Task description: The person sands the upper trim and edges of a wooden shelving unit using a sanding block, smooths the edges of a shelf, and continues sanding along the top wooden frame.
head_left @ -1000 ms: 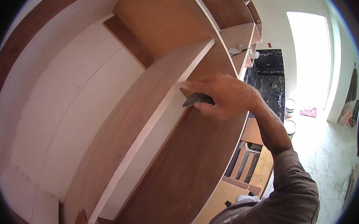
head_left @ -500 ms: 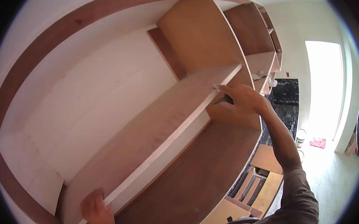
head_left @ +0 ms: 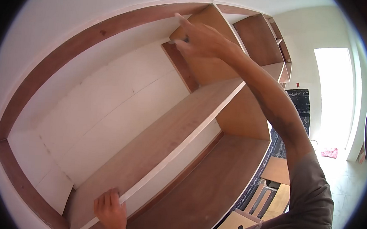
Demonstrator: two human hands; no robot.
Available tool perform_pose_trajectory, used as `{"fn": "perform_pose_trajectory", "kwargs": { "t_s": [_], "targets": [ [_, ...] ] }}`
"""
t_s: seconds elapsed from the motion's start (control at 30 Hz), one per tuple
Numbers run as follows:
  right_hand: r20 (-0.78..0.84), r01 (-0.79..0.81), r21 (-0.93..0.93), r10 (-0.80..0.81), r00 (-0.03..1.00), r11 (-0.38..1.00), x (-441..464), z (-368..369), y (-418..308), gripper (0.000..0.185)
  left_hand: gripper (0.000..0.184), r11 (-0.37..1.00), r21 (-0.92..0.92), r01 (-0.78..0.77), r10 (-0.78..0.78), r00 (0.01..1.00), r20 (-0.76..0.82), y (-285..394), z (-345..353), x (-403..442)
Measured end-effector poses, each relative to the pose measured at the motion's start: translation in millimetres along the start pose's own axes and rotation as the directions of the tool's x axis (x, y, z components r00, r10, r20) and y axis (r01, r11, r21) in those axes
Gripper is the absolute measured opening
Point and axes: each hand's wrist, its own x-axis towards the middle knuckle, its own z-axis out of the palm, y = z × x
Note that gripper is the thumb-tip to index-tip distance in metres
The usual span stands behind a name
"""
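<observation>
A wooden cabinet (head_left: 100, 32) takes up the left and middle, its reddish-brown front frame curving along the left and far sides under the lens. Inside it, a smooth whitish back panel (head_left: 109, 98) is crossed by a thin dark seam and dotted with small marks. The lower board (head_left: 196, 177), flat, brown and faintly streaked, has a pale rim along its right edge. Above it the shelf (head_left: 161, 134) slants from near left to far right, a pinkish-brown sheet with dull patches and a straight whitish front edge. There is open room between shelf and lower board, and a wider opening between the shelf and the far frame. The shelf's far end meets a tan side panel (head_left: 244, 111). On the right stands a bright doorway (head_left: 333, 97), well apart from the cabinet.

The right hand (head_left: 200, 40) is raised in front of the upper side panel, near the far frame; its index finger is stretched out, and a small dark piece (head_left: 186, 40), blurred and mostly hidden, is held between fingers and thumb. The left hand (head_left: 111, 210) lies over the shelf's near front edge, fingers close together on the top face; whether its thumb clasps underneath, I cannot tell.
</observation>
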Motion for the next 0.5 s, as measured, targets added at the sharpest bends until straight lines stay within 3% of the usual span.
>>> {"fn": "perform_pose_trajectory", "kwargs": {
  "t_s": [0.07, 0.17, 0.27, 0.37, 0.43, 0.5],
  "targets": [
    [-0.109, -0.022, -0.025, 0.019, 0.994, 0.999, 38, 14, -1, 0.087, 0.035, 0.999, -0.001, -0.033, 0.033, 0.999, -0.018, -2, 3, 0],
    [-0.088, -0.130, 0.062, 0.135, 0.987, 0.990, 69, 17, -5, 0.093, 0.032, 0.999, 0.004, -0.051, 0.051, 0.999, -0.005, -5, -1, -1],
    [-0.114, -0.165, 0.028, 0.167, 0.979, 0.986, 87, 20, -7, 0.096, 0.031, 0.999, 0.015, -0.051, 0.051, 0.999, -0.002, -3, -1, 1],
    [-0.030, -0.197, 0.044, 0.198, 0.980, 0.980, 96, 20, -3, 0.100, 0.037, 1.000, 0.007, -0.023, 0.023, 1.000, 0.000, -2, 1, -1],
    [-0.214, -0.047, 0.006, 0.047, 0.976, 0.999, 111, 39, 7, 0.098, 0.041, 1.000, -0.004, -0.009, 0.009, 1.000, 0.002, -2, 2, -2],
    [-0.213, -0.013, -0.008, 0.011, 0.977, 1.000, 118, 50, 11, 0.097, 0.042, 1.000, -0.015, -0.011, 0.011, 1.000, 0.002, -1, 0, 0]
  ]
}}
